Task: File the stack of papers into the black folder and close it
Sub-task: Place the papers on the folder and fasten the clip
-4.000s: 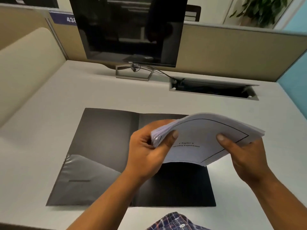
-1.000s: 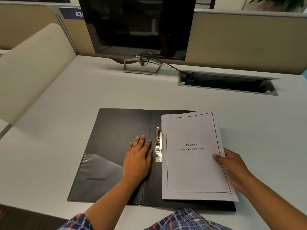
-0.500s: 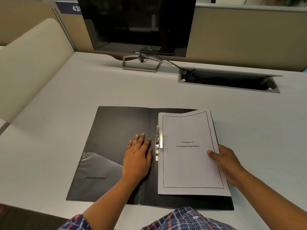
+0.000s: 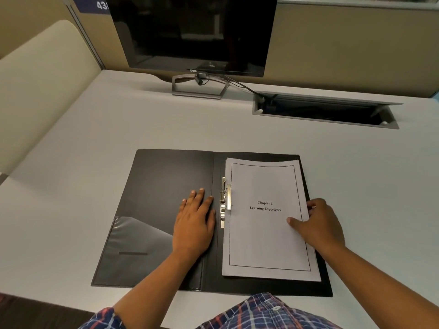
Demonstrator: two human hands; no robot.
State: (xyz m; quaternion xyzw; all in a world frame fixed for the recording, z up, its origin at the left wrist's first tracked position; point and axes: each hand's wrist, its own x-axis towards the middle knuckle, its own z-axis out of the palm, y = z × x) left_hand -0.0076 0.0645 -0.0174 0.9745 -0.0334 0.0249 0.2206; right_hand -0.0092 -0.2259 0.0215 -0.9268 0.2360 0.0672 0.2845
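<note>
The black folder (image 4: 164, 176) lies open flat on the desk in front of me. The stack of papers (image 4: 263, 238), titled "Chapter 6 Learning Experience", lies on the folder's right half, its left edge under the raised metal clip (image 4: 226, 198) at the spine. My left hand (image 4: 194, 224) rests palm down, fingers spread, on the left cover beside the clip. My right hand (image 4: 318, 224) holds the stack's right edge, thumb on top of the page.
A dark monitor (image 4: 192, 34) on a metal stand sits at the back of the white desk (image 4: 71, 148). An open cable tray (image 4: 323, 110) is recessed at the back right. Partition walls enclose the desk on the left and behind.
The stack slid left and settled squarely onto the folder's right half, its edge now under the clip. My left hand stayed flat on the left cover.
</note>
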